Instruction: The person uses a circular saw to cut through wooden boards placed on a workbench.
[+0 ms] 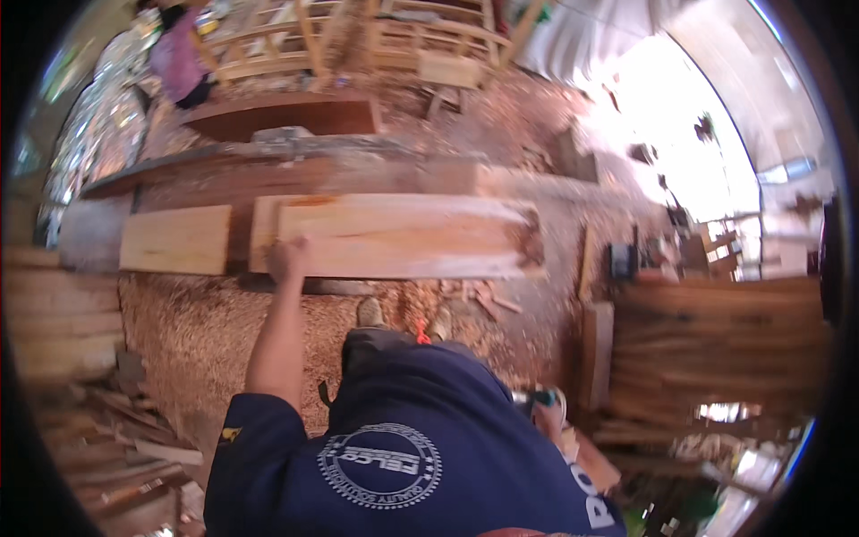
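Note:
A long pale board (403, 233) with darker streaks lies crosswise on the wooden workbench (367, 179). My left hand (292, 258), slightly blurred, reaches to its left part with fingers closed on it. A shorter pale board (174, 240) lies to the left, separated by a dark gap. My right hand (546, 412) is low beside my body at the right, partly hidden, near a teal and white object (550, 396) that I cannot make out; whether its fingers hold this is unclear.
A person in pink (179, 58) is at the back left, near wooden frames (268, 40) and a brown panel (286, 115). Shavings (197, 340) cover the floor. Stacked planks (63, 313) stand at left, a wooden surface (716, 340) at right, and a bright opening (671, 107) beyond.

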Demonstrator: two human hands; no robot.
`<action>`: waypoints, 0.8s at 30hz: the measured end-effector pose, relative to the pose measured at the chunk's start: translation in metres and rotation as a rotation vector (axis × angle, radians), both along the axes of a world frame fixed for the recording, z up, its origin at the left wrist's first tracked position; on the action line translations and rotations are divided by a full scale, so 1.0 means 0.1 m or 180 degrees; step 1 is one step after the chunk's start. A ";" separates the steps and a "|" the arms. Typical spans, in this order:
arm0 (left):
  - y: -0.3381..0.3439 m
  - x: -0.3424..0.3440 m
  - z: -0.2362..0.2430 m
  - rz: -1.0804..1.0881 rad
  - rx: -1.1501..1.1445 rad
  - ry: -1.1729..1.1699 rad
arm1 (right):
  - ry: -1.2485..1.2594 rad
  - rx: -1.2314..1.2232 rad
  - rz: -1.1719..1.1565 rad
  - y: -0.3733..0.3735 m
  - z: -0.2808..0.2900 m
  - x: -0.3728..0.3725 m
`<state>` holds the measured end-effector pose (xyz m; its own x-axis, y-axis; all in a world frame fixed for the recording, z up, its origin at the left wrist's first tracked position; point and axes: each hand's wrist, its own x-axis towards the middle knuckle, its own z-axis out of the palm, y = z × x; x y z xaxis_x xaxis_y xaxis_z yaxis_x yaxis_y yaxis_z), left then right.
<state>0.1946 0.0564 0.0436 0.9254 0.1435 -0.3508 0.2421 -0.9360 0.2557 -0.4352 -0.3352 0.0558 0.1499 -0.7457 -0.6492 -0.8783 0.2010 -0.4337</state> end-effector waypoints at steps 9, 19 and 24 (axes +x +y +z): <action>-0.57 -0.11 -0.30 0.0347 0.0551 -0.0065 | 0.0086 -0.0849 0.0278 -0.85 0.26 0.39; -0.82 -0.10 -0.39 0.1240 0.0758 -0.0678 | -0.1399 -0.0736 0.0127 -0.57 1.54 1.62; -1.00 -0.15 -0.44 0.1343 0.0779 -0.0892 | -0.1524 -0.0669 0.0435 -0.34 1.58 2.04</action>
